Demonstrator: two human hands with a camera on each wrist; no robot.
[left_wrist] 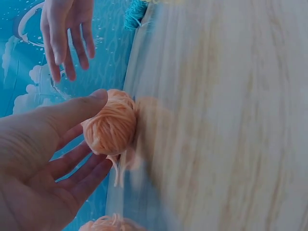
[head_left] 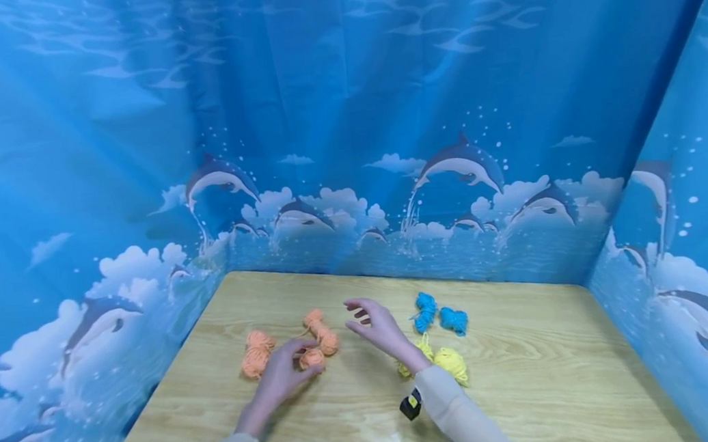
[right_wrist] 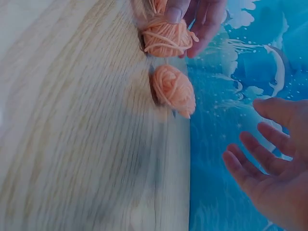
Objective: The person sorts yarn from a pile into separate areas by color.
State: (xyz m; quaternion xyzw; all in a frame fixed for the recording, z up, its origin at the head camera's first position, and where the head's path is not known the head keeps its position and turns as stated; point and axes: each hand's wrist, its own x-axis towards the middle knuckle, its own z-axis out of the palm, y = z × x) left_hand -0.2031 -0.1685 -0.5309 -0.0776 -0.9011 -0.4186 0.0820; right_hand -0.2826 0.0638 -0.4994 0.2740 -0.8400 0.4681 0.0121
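My left hand holds a small ball of orange yarn on the table, its thumb against one side and fingers around the other. In the left wrist view that orange yarn ball sits between thumb and fingertips. Just beyond it lies a longer orange yarn bundle, narrowed in the middle. Another orange bundle rests to the left of the hand. My right hand is raised over the table with fingers apart, holding nothing; the right wrist view shows its relaxed fingers.
Two blue yarn bundles lie right of my right hand. Nearer to me are two yellow yarn bundles, one partly hidden by the right wrist. The wooden table meets a blue dolphin-print curtain at the back and sides.
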